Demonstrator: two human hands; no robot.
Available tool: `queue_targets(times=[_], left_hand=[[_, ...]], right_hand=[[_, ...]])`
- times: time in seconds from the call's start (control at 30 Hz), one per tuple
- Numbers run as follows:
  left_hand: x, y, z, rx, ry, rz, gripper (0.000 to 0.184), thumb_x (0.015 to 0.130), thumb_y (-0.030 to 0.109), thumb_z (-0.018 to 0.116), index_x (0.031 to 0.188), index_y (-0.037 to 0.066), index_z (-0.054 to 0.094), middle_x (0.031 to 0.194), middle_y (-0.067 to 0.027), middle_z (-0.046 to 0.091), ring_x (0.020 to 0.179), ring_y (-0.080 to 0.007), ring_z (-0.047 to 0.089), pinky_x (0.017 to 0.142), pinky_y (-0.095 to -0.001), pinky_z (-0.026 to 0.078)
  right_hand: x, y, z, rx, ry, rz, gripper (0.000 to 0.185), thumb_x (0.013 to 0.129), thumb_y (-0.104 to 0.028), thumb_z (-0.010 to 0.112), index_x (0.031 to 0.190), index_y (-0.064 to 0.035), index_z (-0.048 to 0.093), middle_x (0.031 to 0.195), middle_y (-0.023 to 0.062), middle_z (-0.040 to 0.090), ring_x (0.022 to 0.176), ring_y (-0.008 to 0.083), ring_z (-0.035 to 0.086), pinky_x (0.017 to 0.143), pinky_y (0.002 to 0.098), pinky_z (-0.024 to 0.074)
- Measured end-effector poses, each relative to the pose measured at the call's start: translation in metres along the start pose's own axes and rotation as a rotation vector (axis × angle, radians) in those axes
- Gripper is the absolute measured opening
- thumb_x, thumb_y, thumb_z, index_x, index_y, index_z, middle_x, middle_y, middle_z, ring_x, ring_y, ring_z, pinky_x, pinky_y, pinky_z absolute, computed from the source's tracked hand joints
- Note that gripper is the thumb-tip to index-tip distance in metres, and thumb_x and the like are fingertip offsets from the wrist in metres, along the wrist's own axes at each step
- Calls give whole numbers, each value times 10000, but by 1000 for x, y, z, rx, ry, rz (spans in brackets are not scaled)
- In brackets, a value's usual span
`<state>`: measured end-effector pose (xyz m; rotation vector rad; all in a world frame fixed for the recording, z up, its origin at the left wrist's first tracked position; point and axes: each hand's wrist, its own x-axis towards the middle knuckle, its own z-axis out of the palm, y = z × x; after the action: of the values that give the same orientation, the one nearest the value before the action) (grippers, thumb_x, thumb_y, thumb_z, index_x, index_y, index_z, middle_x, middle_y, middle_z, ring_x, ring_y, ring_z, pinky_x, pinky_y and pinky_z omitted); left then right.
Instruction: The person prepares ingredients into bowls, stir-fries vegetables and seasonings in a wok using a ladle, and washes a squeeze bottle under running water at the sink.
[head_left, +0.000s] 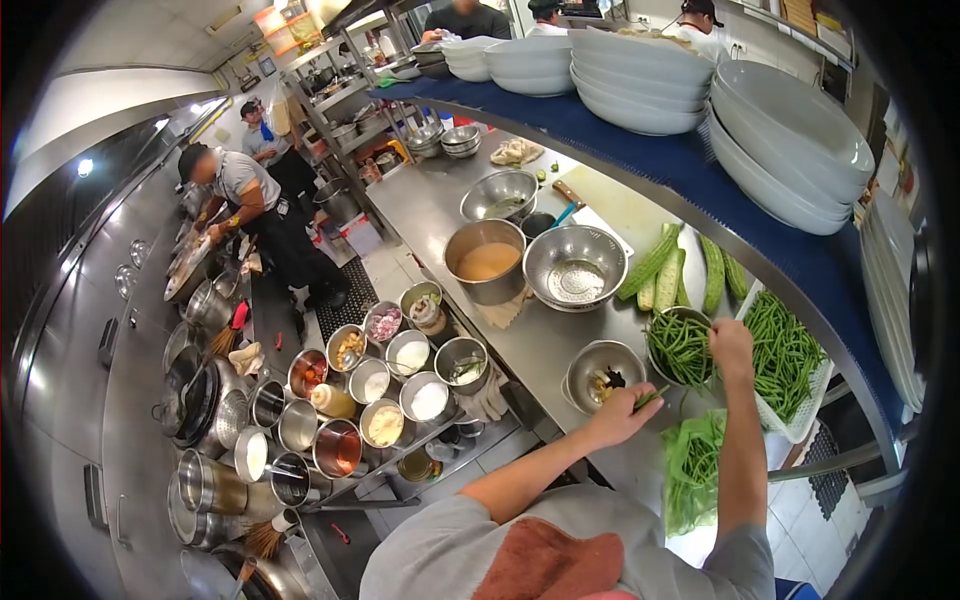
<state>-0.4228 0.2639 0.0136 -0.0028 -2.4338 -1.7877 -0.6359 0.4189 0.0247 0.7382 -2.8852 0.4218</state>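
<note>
L hand [618, 418] pinches a few green beans [652, 397], fingers closed, w/ steel bowl [612, 356] approx 12 o'clock of it; R hand [731, 345] curls at the edge of the bean bowl [657, 371], L hand's 1–2 o'clock, can't tell if it grips rim or beans; white basket [803, 415], full of beans, R hand's 3 o'clock, green bag [712, 430] at 6

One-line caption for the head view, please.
Left hand holds green beans by a steel bowl; right hand at a bean-filled bowl.
</note>
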Motion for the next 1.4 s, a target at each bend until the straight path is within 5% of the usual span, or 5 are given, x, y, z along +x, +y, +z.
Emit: queue_targets(times=[0.47, 0.67, 0.93, 1.2, 1.4], left_hand=[[75, -13, 47, -513, 108, -193, 236, 945, 281, 546, 909, 60, 620, 689, 33, 554, 494, -39, 350, 430, -215, 257], [52, 16, 41, -755, 136, -126, 250, 946, 280, 572, 997, 39, 614, 644, 66, 418, 477, -17, 325, 419, -199, 240], [38, 26, 46, -773, 216, -54, 217, 952, 201, 566, 1087, 32, 587, 908, -1, 655, 486, 13, 324, 413, -176, 245], [39, -6, 49, -363, 402, 282, 171, 983, 152, 490, 1055, -3, 481, 923, -74, 653, 863, -122, 574, 797, -266, 450], [19, 11, 30, -466, 459, 167, 162, 972, 153, 504, 980, -7, 525, 805, -52, 636, 777, -109, 571, 735, -246, 443]], right_hand=[[-40, -20, -7, 357, 677, -44, 93, 822, -75, 653, 842, 16, 654, 737, 144, 572, 682, 314, 576, 667, 365, 471], [-105, -41, -25, 949, 292, -8, 131, 839, -26, 653, 952, 38, 665, 809, 72, 635, 671, 120, 551, 598, 281, 443], [-138, -29, -35, 790, 79, -136, 233, 807, 49, 536, 1007, 22, 654, 820, 156, 641, 700, 287, 614, 616, 336, 460], [-146, -35, -12, 927, 38, -9, 128, 879, -44, 555, 907, 41, 646, 654, 75, 600, 567, 115, 528, 530, 271, 418], [-146, -42, 9, 1034, -6, 3, 174, 899, -96, 545, 910, 50, 640, 646, 6, 554, 520, 54, 455, 469, 213, 339]])
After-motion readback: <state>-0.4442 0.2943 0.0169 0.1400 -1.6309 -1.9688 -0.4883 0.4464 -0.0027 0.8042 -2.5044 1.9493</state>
